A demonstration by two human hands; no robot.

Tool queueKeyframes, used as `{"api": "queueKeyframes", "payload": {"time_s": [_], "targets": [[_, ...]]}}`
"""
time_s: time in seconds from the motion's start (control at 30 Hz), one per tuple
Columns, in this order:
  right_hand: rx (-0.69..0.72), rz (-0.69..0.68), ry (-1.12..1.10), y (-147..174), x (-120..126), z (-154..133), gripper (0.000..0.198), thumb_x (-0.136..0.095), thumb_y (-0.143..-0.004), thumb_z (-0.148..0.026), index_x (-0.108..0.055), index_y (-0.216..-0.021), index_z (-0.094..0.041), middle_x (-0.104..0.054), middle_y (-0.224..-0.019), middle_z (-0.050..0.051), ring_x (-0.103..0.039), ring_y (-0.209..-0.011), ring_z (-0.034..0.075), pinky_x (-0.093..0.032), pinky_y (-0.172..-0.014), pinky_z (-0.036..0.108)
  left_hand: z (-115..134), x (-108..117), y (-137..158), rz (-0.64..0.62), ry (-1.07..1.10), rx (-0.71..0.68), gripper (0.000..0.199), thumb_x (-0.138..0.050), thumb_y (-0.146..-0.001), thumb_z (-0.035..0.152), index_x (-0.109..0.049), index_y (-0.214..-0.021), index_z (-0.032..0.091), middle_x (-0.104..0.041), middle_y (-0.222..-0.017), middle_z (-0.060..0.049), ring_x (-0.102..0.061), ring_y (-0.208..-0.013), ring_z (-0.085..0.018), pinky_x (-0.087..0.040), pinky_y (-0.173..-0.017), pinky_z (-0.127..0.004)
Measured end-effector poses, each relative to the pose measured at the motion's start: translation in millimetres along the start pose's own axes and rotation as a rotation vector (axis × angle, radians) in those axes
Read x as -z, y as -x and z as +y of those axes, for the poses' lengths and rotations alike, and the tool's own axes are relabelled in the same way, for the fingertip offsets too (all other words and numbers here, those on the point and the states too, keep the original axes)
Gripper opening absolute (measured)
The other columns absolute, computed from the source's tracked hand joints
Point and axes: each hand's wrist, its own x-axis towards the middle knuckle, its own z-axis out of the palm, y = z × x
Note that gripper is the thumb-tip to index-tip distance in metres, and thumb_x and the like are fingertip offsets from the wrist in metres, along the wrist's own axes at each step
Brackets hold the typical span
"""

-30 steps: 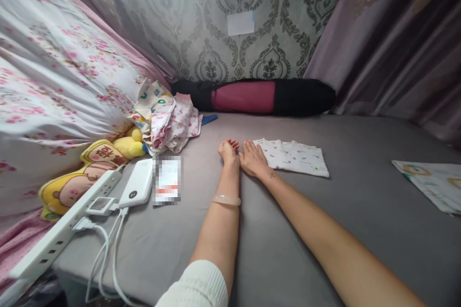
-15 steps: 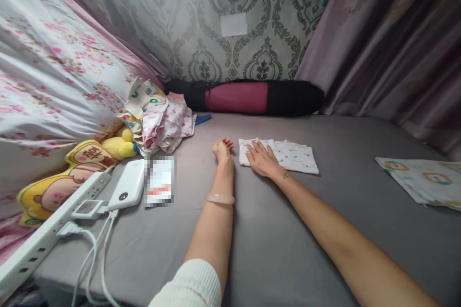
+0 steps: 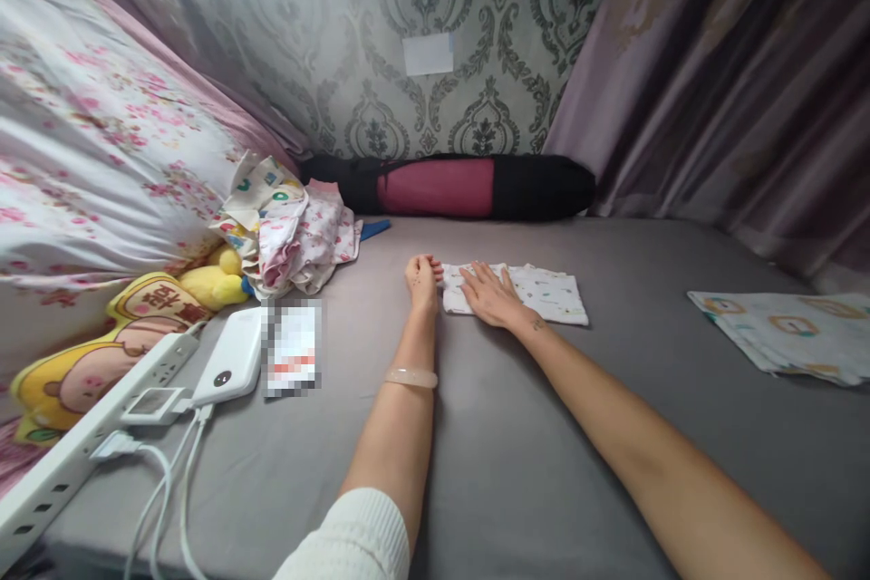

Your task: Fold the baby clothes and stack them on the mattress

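Observation:
A folded white cloth with small printed figures (image 3: 554,294) lies flat on the grey bed sheet in front of me. My right hand (image 3: 493,294) rests on its left half, palm down and fingers spread. At the cloth's left edge is my left hand (image 3: 422,283), turned on its side, its curled fingers closed at the border; the fingertips are partly hidden. A pale bangle (image 3: 411,378) circles my left forearm.
On the left are a heap of printed clothes (image 3: 299,231), a yellow plush toy (image 3: 88,372), a white power bank (image 3: 231,358) and a power strip with cables (image 3: 58,480). Another folded cloth (image 3: 781,331) lies at right. A black and red bag (image 3: 435,188) lines the wall.
My left hand has closed the small gap to the cloth's left edge. My right hand stays flat on the cloth. The view has shifted slightly.

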Motion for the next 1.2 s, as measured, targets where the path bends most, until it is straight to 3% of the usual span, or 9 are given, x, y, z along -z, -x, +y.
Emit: {"api": "queueKeyframes", "payload": {"time_s": [0.1, 0.23, 0.4, 0.57, 0.77, 0.93, 1.2], "targets": [[-0.010, 0.053, 0.058, 7, 6, 10, 0.055, -0.019, -0.100, -0.041, -0.032, -0.150, -0.022, -0.024, -0.158, 0.008, -0.016, -0.145, 0.025, -0.006, -0.116, 0.053, -1, -9, 9, -0.153, -0.024, 0.010, 0.009, -0.052, -0.089, 0.021, -0.056, -0.083, 0.016, -0.061, -0.076, -0.002, -0.059, -0.059, -0.010, -0.047, -0.058, -0.020], [-0.013, 0.027, 0.082, 12, 0, 19, 0.054, -0.020, -0.099, -0.040, -0.035, -0.148, -0.025, -0.028, -0.157, 0.006, -0.018, -0.145, 0.026, -0.007, -0.115, 0.054, -11, -21, 14, -0.263, -0.053, 0.018, 0.001, -0.058, -0.085, 0.016, -0.059, -0.085, 0.016, -0.062, -0.083, -0.004, -0.062, -0.066, -0.012, -0.051, -0.063, -0.025], [-0.029, 0.077, 0.085, 11, -13, 20, 0.052, -0.022, -0.099, -0.039, -0.038, -0.147, -0.025, -0.032, -0.155, 0.006, -0.023, -0.142, 0.026, -0.013, -0.114, 0.054, -28, -23, 11, -0.340, -0.250, -0.179, 0.014, -0.061, -0.077, 0.006, -0.064, -0.082, 0.019, -0.065, -0.087, -0.006, -0.063, -0.084, -0.018, -0.052, -0.082, -0.033], [-0.007, 0.073, 0.020, 11, -12, 24, 0.053, -0.020, -0.099, -0.037, -0.038, -0.147, -0.021, -0.031, -0.155, 0.007, -0.022, -0.143, 0.026, -0.013, -0.114, 0.055, -34, -19, 16, -0.443, -0.397, -0.385, 0.027, -0.057, -0.070, -0.002, -0.065, -0.082, 0.021, -0.066, -0.093, -0.008, -0.060, -0.102, -0.021, -0.040, -0.103, -0.037], [-0.046, 0.079, -0.079, 19, -2, 44, 0.057, -0.016, -0.098, -0.032, -0.028, -0.151, -0.015, -0.024, -0.157, 0.007, -0.016, -0.145, 0.020, -0.011, -0.117, 0.050, -30, -20, 34, -0.579, -0.683, -0.536, 0.029, -0.057, -0.072, 0.005, -0.064, -0.094, 0.023, -0.066, -0.109, -0.012, -0.056, -0.114, -0.026, -0.033, -0.109, -0.044], [-0.126, 0.097, 0.007, 24, -7, 55, 0.057, -0.018, -0.097, -0.033, -0.028, -0.151, -0.016, -0.023, -0.158, 0.008, -0.018, -0.145, 0.024, -0.011, -0.116, 0.054, -31, -21, 46, -0.653, -0.997, -0.760, 0.026, -0.052, -0.083, 0.013, -0.060, -0.105, 0.026, -0.061, -0.126, -0.011, -0.042, -0.134, -0.028, -0.009, -0.116, -0.055], [-0.135, 0.096, 0.010, 23, -12, 53, 0.056, -0.021, -0.097, -0.031, -0.032, -0.149, -0.015, -0.025, -0.157, 0.008, -0.020, -0.144, 0.023, -0.011, -0.116, 0.053, -48, -20, 42, -0.666, -0.977, -0.764, 0.017, -0.055, -0.086, 0.019, -0.062, -0.100, 0.025, -0.063, -0.122, -0.011, -0.050, -0.126, -0.030, -0.001, -0.114, -0.060]]}}
